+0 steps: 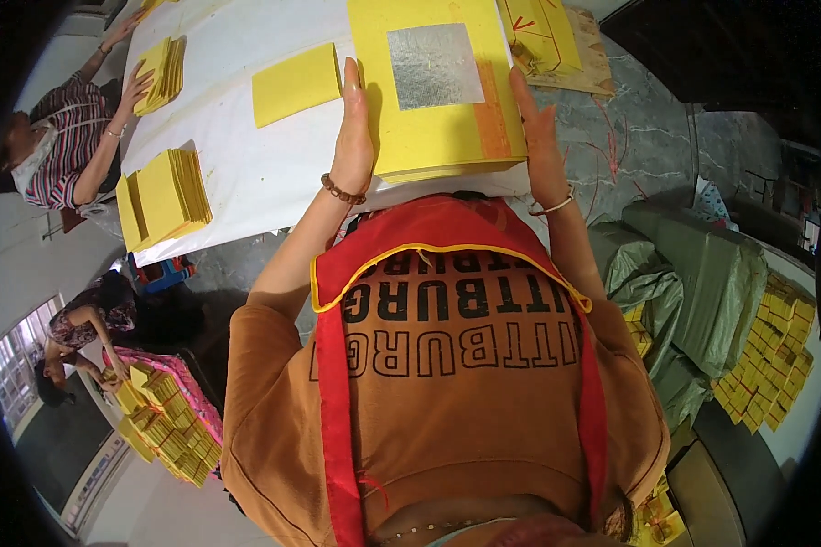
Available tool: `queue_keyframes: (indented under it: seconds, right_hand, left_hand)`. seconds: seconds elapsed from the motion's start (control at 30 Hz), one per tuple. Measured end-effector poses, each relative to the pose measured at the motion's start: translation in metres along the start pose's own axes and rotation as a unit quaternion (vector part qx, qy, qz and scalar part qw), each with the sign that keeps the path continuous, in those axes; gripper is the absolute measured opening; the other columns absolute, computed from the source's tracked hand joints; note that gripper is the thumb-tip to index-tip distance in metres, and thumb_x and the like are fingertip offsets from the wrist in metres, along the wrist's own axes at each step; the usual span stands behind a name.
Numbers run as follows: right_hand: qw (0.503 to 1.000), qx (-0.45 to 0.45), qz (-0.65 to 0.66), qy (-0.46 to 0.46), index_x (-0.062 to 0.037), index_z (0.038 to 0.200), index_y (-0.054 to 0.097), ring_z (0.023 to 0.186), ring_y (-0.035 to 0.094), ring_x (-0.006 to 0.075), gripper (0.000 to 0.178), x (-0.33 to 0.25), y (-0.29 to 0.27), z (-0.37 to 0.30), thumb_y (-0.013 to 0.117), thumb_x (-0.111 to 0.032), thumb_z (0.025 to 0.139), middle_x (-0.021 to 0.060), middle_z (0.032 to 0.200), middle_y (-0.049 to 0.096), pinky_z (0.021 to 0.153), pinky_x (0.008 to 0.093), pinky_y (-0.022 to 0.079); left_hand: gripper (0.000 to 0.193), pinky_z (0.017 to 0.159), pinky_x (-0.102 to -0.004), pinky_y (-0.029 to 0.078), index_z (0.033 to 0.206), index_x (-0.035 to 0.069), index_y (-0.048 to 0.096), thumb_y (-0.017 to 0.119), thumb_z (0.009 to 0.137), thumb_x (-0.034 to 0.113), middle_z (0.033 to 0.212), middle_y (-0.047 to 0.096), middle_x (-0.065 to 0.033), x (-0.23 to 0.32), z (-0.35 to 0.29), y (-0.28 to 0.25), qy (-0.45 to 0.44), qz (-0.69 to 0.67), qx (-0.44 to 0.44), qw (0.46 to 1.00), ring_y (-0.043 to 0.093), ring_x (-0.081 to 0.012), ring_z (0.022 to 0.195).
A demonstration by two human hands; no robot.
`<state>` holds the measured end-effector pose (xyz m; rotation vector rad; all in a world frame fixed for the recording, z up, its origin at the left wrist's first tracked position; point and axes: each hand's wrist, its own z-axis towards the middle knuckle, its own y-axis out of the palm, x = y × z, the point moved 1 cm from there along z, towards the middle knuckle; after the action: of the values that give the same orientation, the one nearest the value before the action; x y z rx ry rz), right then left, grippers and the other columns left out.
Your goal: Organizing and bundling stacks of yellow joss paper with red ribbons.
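A thick stack of yellow paper lies at the front edge of the white-covered table, with a silver foil square and an orange strip on its top sheet. Along its left side rests my left hand, fingers straight and pointing away from me. My right hand lies against the opposite side, its fingers also stretched out. Neither hand is wrapped around the stack. The outer fingers of both hands are partly hidden. Left of my left hand is a smaller folded yellow paper piece.
Bundles of yellow paper stand at the table's left end, where a co-worker touches another bundle. A second person handles yellow bundles at lower left. To the right are a wooden board, green-wrapped packages and piled yellow bundles.
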<state>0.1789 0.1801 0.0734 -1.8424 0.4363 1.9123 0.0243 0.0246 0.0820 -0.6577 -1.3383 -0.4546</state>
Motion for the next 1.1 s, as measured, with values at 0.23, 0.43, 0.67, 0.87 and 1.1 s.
queue_keyframes:
  seconds: [0.23, 0.43, 0.67, 0.87, 1.1]
  right_hand:
    - [0.994, 0.002, 0.107, 0.002, -0.0049, 0.139, 0.014, 0.132, 0.018, 0.0206, 0.061, -0.004, 0.001, -0.007, 0.020, -0.046, 0.094, 0.0087, 0.144, 0.018, 0.107, 0.0320, 0.014]
    - [0.997, -0.031, -0.052, -0.046, -0.0090, 0.135, 0.030, 0.131, 0.023, 0.0240, 0.078, 0.004, -0.012, -0.023, 0.071, -0.017, 0.069, 0.0122, 0.142, 0.023, 0.104, 0.0366, 0.023]
    - [0.996, -0.020, -0.077, -0.049, -0.0096, 0.130, 0.039, 0.127, 0.029, 0.0246, 0.071, 0.004, -0.013, -0.025, 0.072, -0.017, 0.068, 0.0118, 0.141, 0.025, 0.099, 0.0353, 0.031]
    - [0.997, -0.019, -0.062, -0.035, -0.0084, 0.129, 0.041, 0.126, 0.031, 0.0241, 0.066, 0.005, -0.014, -0.025, 0.071, -0.017, 0.071, 0.0116, 0.139, 0.027, 0.099, 0.0358, 0.032]
    - [0.988, -0.004, -0.136, -0.071, -0.0074, 0.126, 0.045, 0.123, 0.036, 0.0259, 0.062, 0.004, -0.016, -0.025, 0.071, -0.019, 0.071, 0.0129, 0.135, 0.034, 0.098, 0.0348, 0.033]
  left_hand:
    - [0.062, 0.106, -0.0444, 0.012, 0.134, 0.008, 0.031, 0.045, 0.087, 0.045, 0.141, 0.021, -0.0166, -0.004, -0.003, -0.001, 0.117, 0.226, 0.038, 0.966, 0.017, -0.0305, 0.131]
    - [0.061, 0.098, -0.0536, 0.018, 0.120, 0.013, 0.050, 0.064, 0.071, 0.046, 0.129, 0.040, -0.0138, 0.043, -0.009, 0.008, 0.273, 0.417, -0.155, 0.853, 0.028, -0.0341, 0.123]
    - [0.071, 0.095, -0.0579, 0.018, 0.126, 0.019, 0.044, 0.066, 0.067, 0.052, 0.130, 0.038, -0.0131, 0.033, -0.007, 0.010, 0.274, 0.423, -0.196, 0.841, 0.029, -0.0341, 0.122]
    - [0.074, 0.092, -0.0599, 0.017, 0.127, 0.019, 0.042, 0.064, 0.066, 0.055, 0.129, 0.038, -0.0130, 0.031, -0.005, 0.011, 0.268, 0.420, -0.196, 0.845, 0.029, -0.0347, 0.122]
    - [0.071, 0.092, -0.0600, 0.017, 0.127, 0.020, 0.042, 0.063, 0.068, 0.055, 0.128, 0.039, -0.0128, 0.033, -0.004, 0.009, 0.268, 0.429, -0.197, 0.840, 0.030, -0.0342, 0.121]
